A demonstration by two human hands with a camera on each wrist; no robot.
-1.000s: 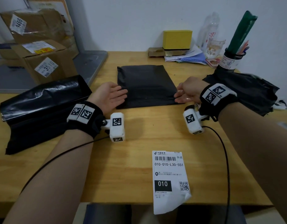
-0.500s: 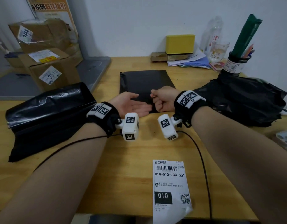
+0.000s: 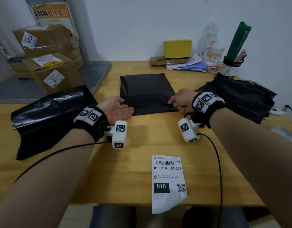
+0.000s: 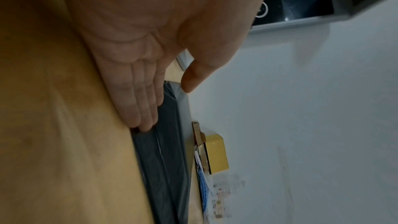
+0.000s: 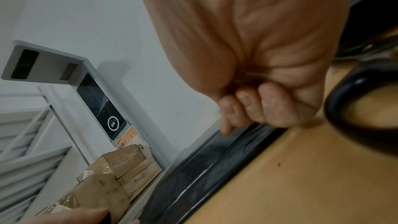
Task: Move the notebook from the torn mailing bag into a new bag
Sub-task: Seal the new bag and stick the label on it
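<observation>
A flat black mailing bag (image 3: 147, 91) lies at the centre of the head view on the wooden worktop (image 3: 142, 142), its near edge folded over; nothing shows whether the notebook is inside it, and no notebook is visible anywhere; the left hand (image 3: 117, 107) lies palm up with straight fingers at the lower left corner of that bag, fingertips (image 4: 146, 125) touching its edge in the left wrist view; the right hand (image 3: 181, 101) is curled at the lower right corner, fingers (image 5: 247, 108) bent in against the palm and seeming to pinch the folded edge, though the grip itself is partly hidden; a crumpled black bag (image 3: 240, 99) sits at the right of the frame, another glossy black bag (image 3: 48, 116) lies at the left; a white shipping label (image 3: 168, 183) hangs over the worktop's near edge at the lower centre; a yellow box (image 3: 177, 48) stands at the upper centre by the wall; cardboard parcels (image 3: 50, 63) are stacked at the upper left
</observation>
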